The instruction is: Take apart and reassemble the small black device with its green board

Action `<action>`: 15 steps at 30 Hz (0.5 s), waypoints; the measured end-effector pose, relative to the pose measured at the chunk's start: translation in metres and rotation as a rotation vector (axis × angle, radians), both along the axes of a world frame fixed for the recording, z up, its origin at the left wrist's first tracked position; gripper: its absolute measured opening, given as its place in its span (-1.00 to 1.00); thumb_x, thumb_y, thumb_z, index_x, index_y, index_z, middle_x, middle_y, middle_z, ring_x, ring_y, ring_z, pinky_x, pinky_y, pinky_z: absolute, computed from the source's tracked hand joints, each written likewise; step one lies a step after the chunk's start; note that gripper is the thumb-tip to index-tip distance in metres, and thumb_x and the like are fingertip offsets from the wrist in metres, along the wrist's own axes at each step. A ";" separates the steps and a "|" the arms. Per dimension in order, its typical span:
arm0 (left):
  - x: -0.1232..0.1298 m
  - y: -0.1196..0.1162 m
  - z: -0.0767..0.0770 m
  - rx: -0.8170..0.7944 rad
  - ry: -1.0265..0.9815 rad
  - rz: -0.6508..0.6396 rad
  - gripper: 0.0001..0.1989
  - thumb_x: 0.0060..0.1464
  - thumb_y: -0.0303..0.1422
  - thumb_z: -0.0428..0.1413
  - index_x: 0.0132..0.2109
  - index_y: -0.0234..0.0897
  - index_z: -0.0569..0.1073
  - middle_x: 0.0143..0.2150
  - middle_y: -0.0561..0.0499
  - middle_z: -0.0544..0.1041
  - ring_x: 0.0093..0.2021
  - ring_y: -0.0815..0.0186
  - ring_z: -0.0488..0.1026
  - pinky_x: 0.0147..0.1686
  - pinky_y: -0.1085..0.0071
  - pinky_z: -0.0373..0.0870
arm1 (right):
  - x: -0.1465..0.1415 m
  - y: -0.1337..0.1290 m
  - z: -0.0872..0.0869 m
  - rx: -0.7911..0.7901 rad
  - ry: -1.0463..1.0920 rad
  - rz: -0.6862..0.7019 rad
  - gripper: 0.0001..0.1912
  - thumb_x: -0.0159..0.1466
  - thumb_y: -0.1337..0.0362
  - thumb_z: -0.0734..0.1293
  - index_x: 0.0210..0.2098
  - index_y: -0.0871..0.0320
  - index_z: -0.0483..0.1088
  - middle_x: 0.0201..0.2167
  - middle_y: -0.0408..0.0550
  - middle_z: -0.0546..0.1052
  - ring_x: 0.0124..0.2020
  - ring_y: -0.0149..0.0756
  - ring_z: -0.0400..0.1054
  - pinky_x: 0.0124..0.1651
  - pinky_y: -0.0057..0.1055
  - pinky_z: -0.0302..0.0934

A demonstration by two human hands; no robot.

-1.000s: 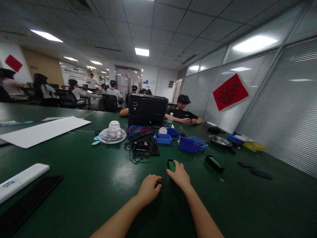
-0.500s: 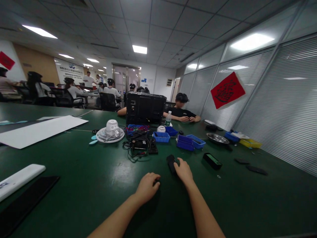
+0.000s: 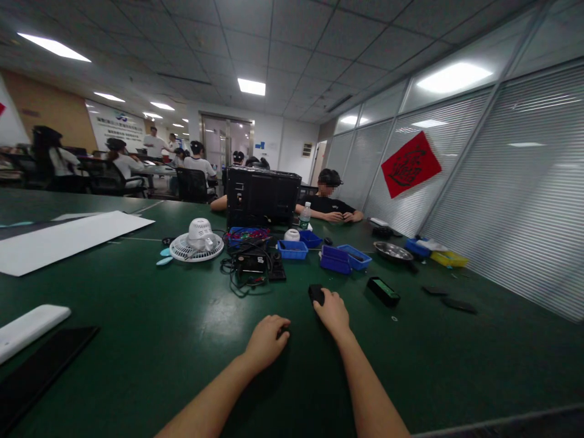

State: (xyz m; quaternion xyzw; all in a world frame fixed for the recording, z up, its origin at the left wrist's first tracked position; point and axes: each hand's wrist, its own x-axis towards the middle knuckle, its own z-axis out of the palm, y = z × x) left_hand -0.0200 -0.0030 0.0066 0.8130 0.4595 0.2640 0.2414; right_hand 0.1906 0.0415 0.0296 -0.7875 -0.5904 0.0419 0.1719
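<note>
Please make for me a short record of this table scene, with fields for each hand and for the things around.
Surface: dark green tabletop
Right hand: gripping small black box-shaped case
Left hand: fingers curled; contents unclear
Right of hands: black rectangular case with green face
Beyond hands: black boxy device with tangled cables; shallow blue plastic tray
Far left: round white plastic grille with dome
Opposite: person in black shirt

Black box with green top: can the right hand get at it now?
Probably yes: green-topped box sits right of the right hand, nothing visible between, though that hand seems occupied with a black case.
</note>
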 end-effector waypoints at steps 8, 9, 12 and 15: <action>-0.002 0.000 -0.001 -0.010 -0.002 -0.007 -0.69 0.01 -0.37 -0.03 -0.06 -0.20 0.41 -0.12 0.02 0.46 -0.13 0.30 0.34 -0.07 0.38 0.20 | 0.023 0.012 -0.003 0.006 0.335 -0.085 -0.57 0.21 0.13 0.09 -0.03 0.18 0.32 -0.10 0.05 0.44 -0.13 -0.25 0.34 -0.18 -0.46 0.17; -0.002 0.000 0.000 -0.012 0.001 -0.007 -0.69 0.02 -0.37 -0.03 -0.06 -0.20 0.41 -0.12 0.02 0.46 -0.13 0.30 0.34 -0.07 0.38 0.20 | 0.026 0.012 -0.001 -0.008 0.336 -0.102 -0.58 0.22 0.14 0.07 -0.06 0.18 0.34 -0.10 0.05 0.44 -0.13 -0.25 0.34 -0.19 -0.46 0.17; -0.002 -0.001 0.002 -0.020 0.011 -0.007 -0.69 0.02 -0.37 -0.04 -0.06 -0.21 0.41 -0.12 0.01 0.45 -0.12 0.30 0.33 -0.07 0.39 0.20 | 0.033 0.010 0.004 -0.047 0.303 -0.156 -0.57 0.24 0.15 0.03 -0.04 0.15 0.33 -0.08 0.05 0.44 -0.09 -0.21 0.33 -0.18 -0.43 0.16; -0.001 -0.001 0.003 -0.028 0.015 -0.007 -0.69 0.02 -0.38 -0.04 -0.06 -0.21 0.41 -0.12 0.01 0.45 -0.12 0.30 0.33 -0.07 0.39 0.21 | 0.033 0.008 0.007 -0.084 0.272 -0.180 -0.48 0.24 0.03 0.02 0.05 0.18 0.24 -0.04 0.11 0.40 -0.07 -0.16 0.31 -0.18 -0.36 0.18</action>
